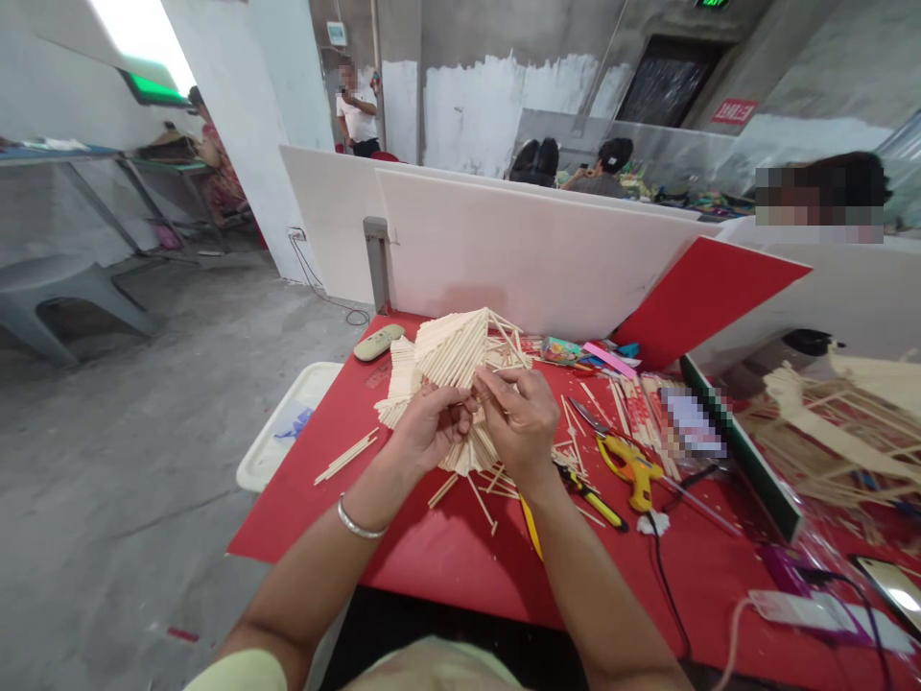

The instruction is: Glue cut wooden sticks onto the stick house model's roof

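A small model of pale wooden sticks [455,347] with a sloped, closely laid roof stands on the red tabletop [424,537]. My left hand [436,422] is at its near side, fingers curled into a pinch. Against it, fingertips almost touching, my right hand [524,417] pinches too. Whatever lies between the fingertips is too small and hidden to name. On the roof's right side, a few sticks form an open frame. Below my hands, more sticks fan out, partly covered by them. Loose sticks [345,456] lie left of my left hand.
Right of my hands lie a yellow glue gun [637,470] with a cord and a yellow-black cutter knife [597,501]. An oval greenish object [378,343] sits at the back left. White boards [489,240] stand behind the table. Other people sit or stand beyond.
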Demonstrator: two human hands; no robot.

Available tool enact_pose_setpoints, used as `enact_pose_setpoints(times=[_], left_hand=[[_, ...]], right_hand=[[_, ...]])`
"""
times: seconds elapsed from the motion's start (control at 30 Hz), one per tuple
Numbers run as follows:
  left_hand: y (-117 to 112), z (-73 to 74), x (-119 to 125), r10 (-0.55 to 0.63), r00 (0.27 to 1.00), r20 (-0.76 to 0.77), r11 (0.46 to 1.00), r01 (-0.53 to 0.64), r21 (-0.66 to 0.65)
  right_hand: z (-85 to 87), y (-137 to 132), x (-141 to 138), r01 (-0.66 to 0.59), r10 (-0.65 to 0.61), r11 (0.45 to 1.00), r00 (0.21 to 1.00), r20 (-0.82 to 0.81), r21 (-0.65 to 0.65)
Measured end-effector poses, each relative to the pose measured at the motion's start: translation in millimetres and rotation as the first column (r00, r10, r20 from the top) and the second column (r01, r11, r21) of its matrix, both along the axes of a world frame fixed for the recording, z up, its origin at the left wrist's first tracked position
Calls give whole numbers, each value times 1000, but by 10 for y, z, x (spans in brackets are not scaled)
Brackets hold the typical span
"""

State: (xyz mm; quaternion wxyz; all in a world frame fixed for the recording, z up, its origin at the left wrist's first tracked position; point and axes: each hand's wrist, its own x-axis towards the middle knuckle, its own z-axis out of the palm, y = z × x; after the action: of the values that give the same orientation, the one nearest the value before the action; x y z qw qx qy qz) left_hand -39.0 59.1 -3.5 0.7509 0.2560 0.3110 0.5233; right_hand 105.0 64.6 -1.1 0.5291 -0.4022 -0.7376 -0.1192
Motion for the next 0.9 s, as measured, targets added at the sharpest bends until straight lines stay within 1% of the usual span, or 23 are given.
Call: enact_pose_setpoints(times=[0.13,0.37,0.53,0.73,0.9], left_hand=[[-2,2,10,14,1000,3,999,-15,30],[-7,0,36,50,996,-70,997,-45,70],[-8,-2,59,78,993,-83,996,-74,53],[-6,55,70,87,992,-95,995,-81,62],[-10,87,64,70,993,-93,996,-64,63]], right_hand=[[-14,9,2,6,-6,1000,1000,1,-2],[-12,3,1,-11,11,1000,1000,-19,-9],[-18,-6,-26,14,-15,1000,998,-60,-5],[-23,-24,-44,41,-42,999,996,-78,-7],[-22,-18,-51,29,-31,999,995,-90,-32]])
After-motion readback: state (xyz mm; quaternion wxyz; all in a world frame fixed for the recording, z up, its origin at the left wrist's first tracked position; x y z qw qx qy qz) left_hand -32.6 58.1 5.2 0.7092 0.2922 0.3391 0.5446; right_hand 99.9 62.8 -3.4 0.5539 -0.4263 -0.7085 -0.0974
